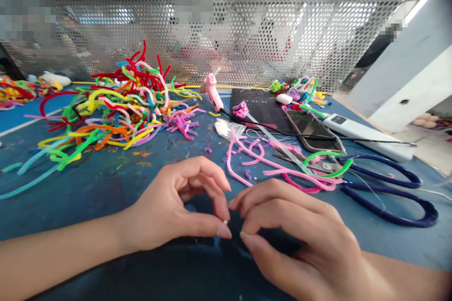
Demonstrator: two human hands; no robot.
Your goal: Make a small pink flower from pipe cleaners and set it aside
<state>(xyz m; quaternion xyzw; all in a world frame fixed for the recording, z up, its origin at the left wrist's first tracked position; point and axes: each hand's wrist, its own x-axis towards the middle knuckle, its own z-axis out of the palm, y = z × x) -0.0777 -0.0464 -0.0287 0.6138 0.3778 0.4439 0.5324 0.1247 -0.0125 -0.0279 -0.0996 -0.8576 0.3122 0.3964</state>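
Observation:
My left hand [197,202] is closed in a pinch, with a tiny white bead [225,222] between thumb and fingertip. Close beside it, my right hand [289,235] has its thumb and fingertips pressed together; whatever they hold, if anything, is too fine to make out. The fingertips of both hands almost meet above the blue table [106,197]. Just beyond them lie pink fuzzy pipe cleaners [243,174] and short purple snippets. A small clear bag with white contents [226,128] rests behind these.
A heap of coloured pipe cleaners [116,108] covers the back left. Scissors with dark blue handles [391,202] lie at right, near a phone [314,129] and a white device [367,134]. A pink glue gun [213,91] stands before the perforated metal screen [229,47].

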